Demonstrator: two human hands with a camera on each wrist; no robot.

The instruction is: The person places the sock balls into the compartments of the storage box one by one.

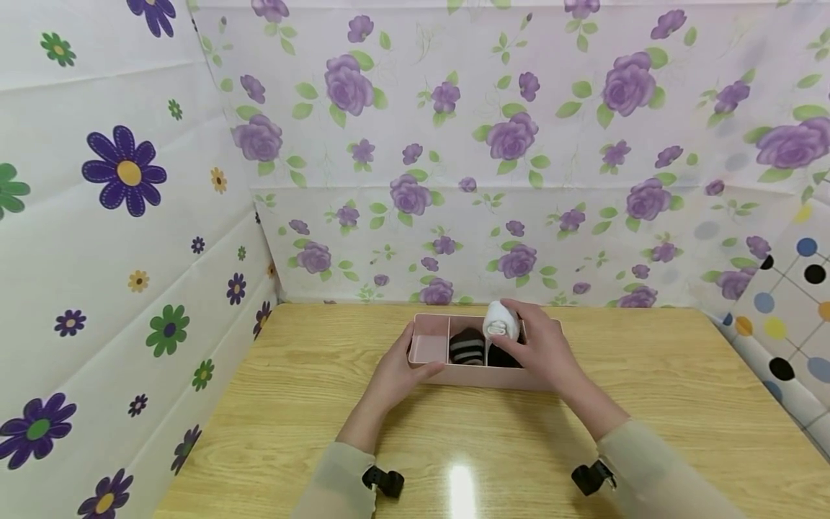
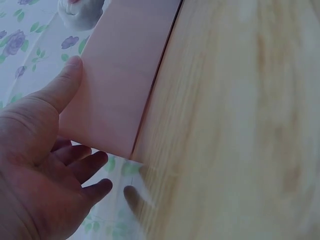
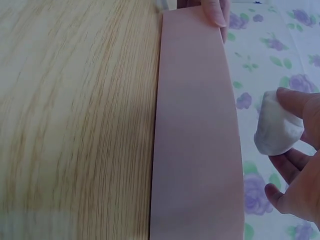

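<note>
A long pink divided box [image 1: 467,375] stands on the table. My left hand [image 1: 394,371] holds its left end, the thumb [image 2: 67,82] against the front wall and the other fingers round the end. Above the right half of the box, my right hand [image 1: 541,346] pinches a rolled white sock [image 1: 501,321] between thumb and fingers. In the right wrist view this white sock [image 3: 277,125] is above the box's rim. A dark sock with grey stripes [image 1: 467,347] lies in the second compartment from the left. Beside it, a black sock [image 1: 504,355] is partly hidden under the white one.
The left compartment [image 1: 429,349] shows its bare floor. The light wood table [image 1: 311,404] extends around the box. Behind it hangs a purple-flowered sheet [image 1: 408,238]. A daisy-patterned sheet [image 1: 214,310] covers the left side, a dotted one [image 1: 787,317] the right.
</note>
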